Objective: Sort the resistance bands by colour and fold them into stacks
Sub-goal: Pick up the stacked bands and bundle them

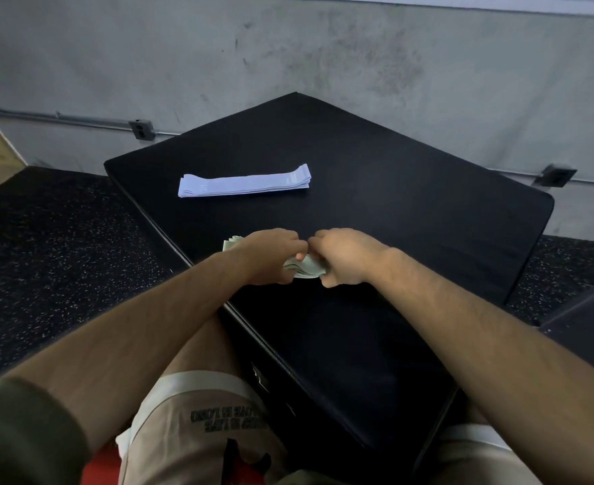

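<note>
A flat stack of pale lilac resistance bands (pixel 244 183) lies on the far left part of the black padded box (pixel 393 204). Nearer me, a bundle of pale green bands (pixel 306 267) sits on the box near its left edge. My left hand (pixel 271 255) covers the bundle's left part, its fingers curled onto the bands; one green end (pixel 230 244) sticks out past it. My right hand (pixel 346 255) grips the bundle's right end with curled fingers. Both hands meet over the bundle's middle, hiding most of it.
The box stands on dark speckled rubber flooring (pixel 54 257) in front of a grey concrete wall (pixel 323 57) with two outlets (pixel 141 129). Another dark box corner (pixel 589 327) shows at the right. My knees in light shorts sit against the box's near corner.
</note>
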